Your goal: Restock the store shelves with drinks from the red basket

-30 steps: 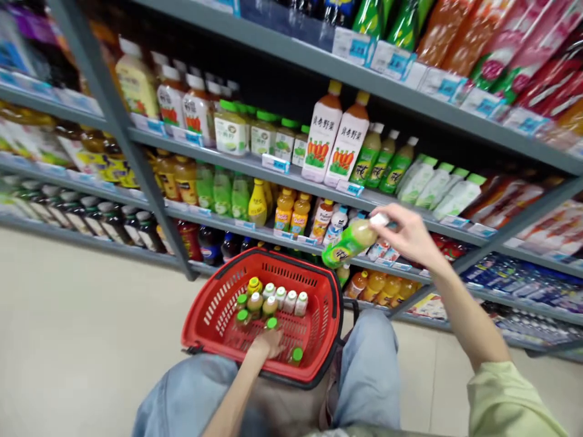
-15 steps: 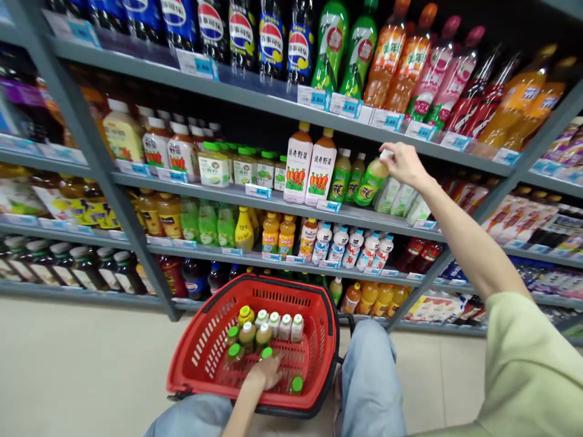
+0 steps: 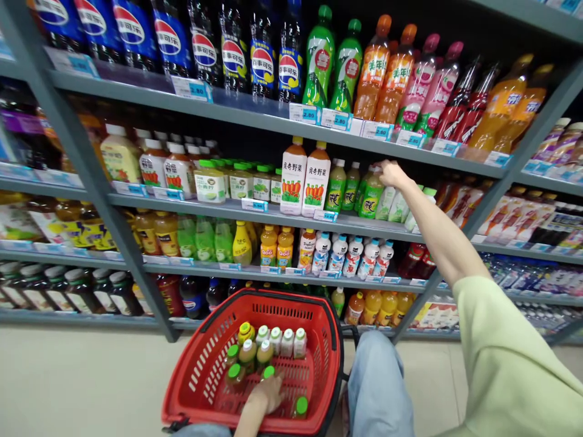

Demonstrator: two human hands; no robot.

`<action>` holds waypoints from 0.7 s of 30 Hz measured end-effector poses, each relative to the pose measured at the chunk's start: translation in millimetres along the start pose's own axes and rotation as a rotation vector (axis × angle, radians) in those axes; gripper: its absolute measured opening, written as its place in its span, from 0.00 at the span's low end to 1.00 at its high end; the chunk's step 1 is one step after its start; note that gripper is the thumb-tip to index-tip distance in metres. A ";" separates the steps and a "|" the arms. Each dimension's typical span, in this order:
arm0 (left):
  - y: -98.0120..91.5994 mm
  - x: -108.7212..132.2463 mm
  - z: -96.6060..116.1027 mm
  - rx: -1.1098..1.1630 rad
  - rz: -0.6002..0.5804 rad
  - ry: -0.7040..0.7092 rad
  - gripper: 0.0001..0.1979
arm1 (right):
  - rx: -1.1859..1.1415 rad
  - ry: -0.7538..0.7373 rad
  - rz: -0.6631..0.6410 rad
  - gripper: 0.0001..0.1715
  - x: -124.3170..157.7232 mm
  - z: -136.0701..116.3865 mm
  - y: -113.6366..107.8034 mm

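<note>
My right hand (image 3: 392, 175) reaches up to the second shelf and is closed round the top of a green-labelled tea bottle (image 3: 371, 194), which stands upright beside two matching bottles (image 3: 344, 188). My left hand (image 3: 268, 393) rests down inside the red shopping basket (image 3: 200, 370), fingers curled among several small bottles (image 3: 273, 343) with green, white and yellow caps. What the left fingers hold is hidden. The basket sits on the floor in front of my knees.
Grey metal shelving (image 3: 255, 212) fills the view, packed with drinks: cola bottles (image 3: 204, 42) on top, tall carrot-juice bottles (image 3: 305, 179), small yoghurt drinks (image 3: 355, 255) lower down. A slanted grey upright (image 3: 91, 182) stands left. Beige floor (image 3: 82, 382) lies left of the basket.
My right hand carried the green tea bottle up from near the basket to the second shelf and stood it upright there. The view tilted upward. My left hand stayed in the basket.
</note>
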State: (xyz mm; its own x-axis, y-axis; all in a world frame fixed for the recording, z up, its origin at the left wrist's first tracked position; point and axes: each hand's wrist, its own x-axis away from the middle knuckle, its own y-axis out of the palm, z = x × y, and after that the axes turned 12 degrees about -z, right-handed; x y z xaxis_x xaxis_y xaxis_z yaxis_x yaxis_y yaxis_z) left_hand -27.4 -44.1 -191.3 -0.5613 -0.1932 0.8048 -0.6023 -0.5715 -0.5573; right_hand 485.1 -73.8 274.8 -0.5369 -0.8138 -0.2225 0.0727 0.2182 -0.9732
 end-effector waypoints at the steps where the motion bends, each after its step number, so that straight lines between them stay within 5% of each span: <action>1: -0.7 0.6 0.9 -0.005 0.002 -0.008 0.26 | -0.003 0.008 0.000 0.26 -4.5 2.6 1.7; 9: -9.1 4.9 9.7 -0.049 -0.036 -0.054 0.26 | -0.049 0.069 0.017 0.23 -26.0 13.3 11.1; 16: -4.3 1.0 20.0 0.019 -0.141 -0.075 0.19 | -0.010 0.033 0.026 0.25 2.1 2.1 10.2; 21: 13.2 -15.8 21.2 0.128 -0.173 -0.061 0.20 | 0.099 -0.167 0.367 0.52 48.6 -19.9 28.3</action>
State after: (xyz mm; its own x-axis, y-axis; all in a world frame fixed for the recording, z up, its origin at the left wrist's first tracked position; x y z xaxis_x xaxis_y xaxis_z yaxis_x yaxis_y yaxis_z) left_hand -14.4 -65.5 -207.0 -0.4178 -0.1292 0.8993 -0.6074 -0.6965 -0.3822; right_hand 444.3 -96.5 237.5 -0.3168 -0.7697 -0.5543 0.3188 0.4640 -0.8265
